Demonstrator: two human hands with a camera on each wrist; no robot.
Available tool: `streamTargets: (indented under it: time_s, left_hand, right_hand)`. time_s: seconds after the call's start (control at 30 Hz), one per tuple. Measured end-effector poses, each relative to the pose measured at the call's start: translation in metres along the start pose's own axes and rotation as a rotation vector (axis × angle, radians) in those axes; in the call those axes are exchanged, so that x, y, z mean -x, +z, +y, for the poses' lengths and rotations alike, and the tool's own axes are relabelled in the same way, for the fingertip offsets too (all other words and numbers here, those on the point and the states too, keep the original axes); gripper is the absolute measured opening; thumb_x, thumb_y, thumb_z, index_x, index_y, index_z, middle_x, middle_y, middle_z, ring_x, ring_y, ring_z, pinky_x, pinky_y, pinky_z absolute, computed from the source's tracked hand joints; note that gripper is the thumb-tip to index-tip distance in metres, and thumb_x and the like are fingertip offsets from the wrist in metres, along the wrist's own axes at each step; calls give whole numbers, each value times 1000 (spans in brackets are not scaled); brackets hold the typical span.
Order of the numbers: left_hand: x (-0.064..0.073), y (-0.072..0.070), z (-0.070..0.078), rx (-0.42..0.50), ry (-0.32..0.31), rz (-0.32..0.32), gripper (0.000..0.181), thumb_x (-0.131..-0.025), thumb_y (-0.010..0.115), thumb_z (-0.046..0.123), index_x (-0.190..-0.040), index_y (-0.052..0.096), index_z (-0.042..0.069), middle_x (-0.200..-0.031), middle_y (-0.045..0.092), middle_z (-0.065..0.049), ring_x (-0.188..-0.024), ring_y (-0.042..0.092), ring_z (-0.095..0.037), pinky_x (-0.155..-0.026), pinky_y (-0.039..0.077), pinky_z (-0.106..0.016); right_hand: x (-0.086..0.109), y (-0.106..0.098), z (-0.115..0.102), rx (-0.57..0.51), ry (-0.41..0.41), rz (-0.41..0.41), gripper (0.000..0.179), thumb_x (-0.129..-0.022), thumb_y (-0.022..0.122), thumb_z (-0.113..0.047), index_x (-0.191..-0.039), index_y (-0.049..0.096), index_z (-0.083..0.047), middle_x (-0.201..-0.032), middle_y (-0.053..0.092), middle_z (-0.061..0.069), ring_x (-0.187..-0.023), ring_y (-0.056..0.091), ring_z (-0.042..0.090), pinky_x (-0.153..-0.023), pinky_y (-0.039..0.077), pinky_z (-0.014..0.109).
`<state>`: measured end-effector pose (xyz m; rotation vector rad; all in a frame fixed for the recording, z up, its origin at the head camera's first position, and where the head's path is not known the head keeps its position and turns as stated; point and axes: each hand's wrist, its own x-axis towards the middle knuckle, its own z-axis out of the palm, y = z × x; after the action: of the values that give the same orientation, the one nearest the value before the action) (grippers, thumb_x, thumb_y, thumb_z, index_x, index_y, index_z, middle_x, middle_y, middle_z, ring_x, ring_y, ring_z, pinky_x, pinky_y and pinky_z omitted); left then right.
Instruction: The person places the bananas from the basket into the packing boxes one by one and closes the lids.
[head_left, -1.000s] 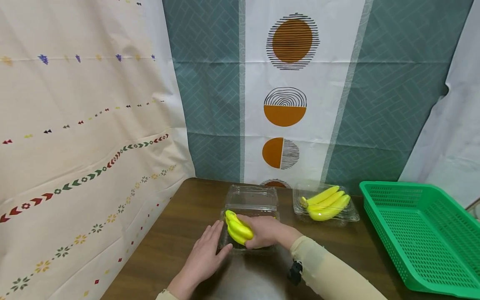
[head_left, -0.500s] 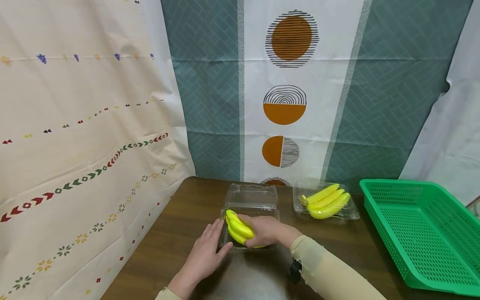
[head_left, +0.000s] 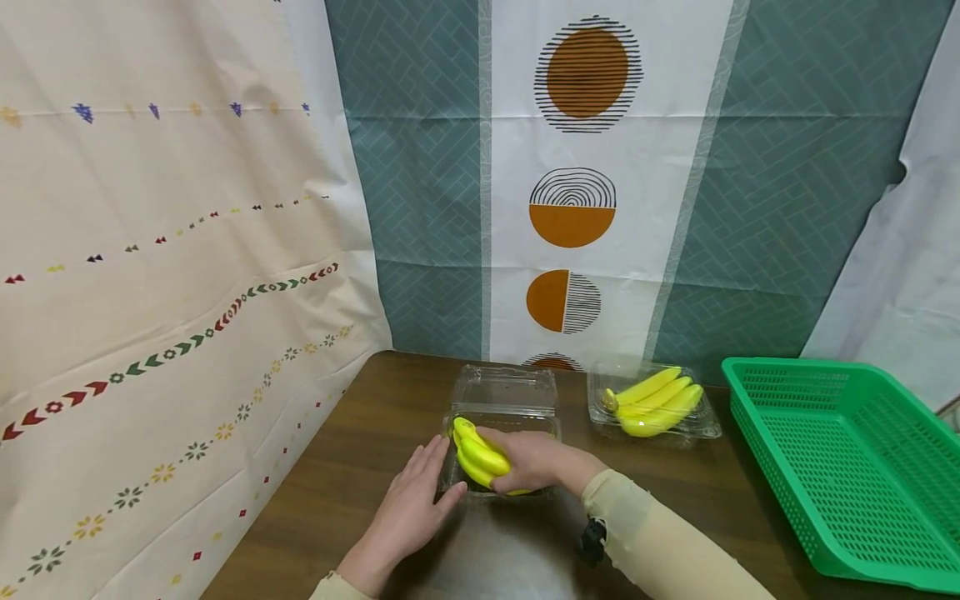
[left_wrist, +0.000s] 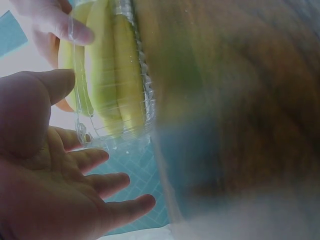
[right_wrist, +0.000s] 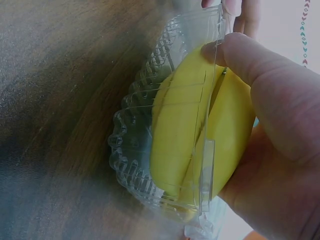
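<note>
A bunch of yellow bananas [head_left: 477, 457] lies in a clear plastic clamshell container [head_left: 504, 402], whose lid is folded back toward the wall. My right hand [head_left: 531, 460] grips the bunch from the right, thumb on the near side in the right wrist view, where the bananas [right_wrist: 182, 130] show through the clear wall. The left hand [head_left: 408, 504] has its fingers extended at the container's left edge. In the left wrist view that hand [left_wrist: 65, 165] is spread beside the container's corner, with the thumb and fingertips close to the plastic; contact is hard to tell.
A second clear container [head_left: 708, 427] with several bananas [head_left: 652, 402] stands to the right, near the wall. Farther right sits a green perforated basket [head_left: 817, 508]. Patterned cloths [head_left: 420, 208] hang behind and along the left of the brown table [head_left: 330, 467].
The right hand and the bananas have barely moved within the container. The left hand stays at the container's left edge. The head view has shifted slightly.
</note>
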<state>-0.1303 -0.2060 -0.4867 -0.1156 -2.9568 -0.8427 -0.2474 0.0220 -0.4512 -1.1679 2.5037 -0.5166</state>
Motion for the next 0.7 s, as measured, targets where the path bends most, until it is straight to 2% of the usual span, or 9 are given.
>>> streamTargets:
  time_s: [0.47,0.63,0.7]
  left_hand:
    - [1,-1,1,-1,11,4,82,-108,73,44,-171,38,4,-177,34,-18,-162,30,-50,-121,31,-76]
    - [2,-2,1,-2,25,10,81,-108,72,44,-171,39,4,-177,35,-19,-161,31,-50,-120,32,-76]
    - [2,-2,1,0,37,15,80,-109,72,43,-170,39,3,-176,36,-20,-161,31,-51,-120,33,-77]
  right_hand:
    - [7,-2,-6,-43,-18,-7,92,-96,85,-32,-172,38,-12,-95,58,-7,-80,55,12,-77,49,33]
    - [9,-1,-3,-53,-22,6,90,-99,84,-40,-172,40,-13,-102,60,-8,-84,55,10,-80,49,34]
    - [10,0,-2,-47,-28,25,88,-100,83,-44,-171,42,-13,-111,64,-5,-88,56,11,-82,49,35]
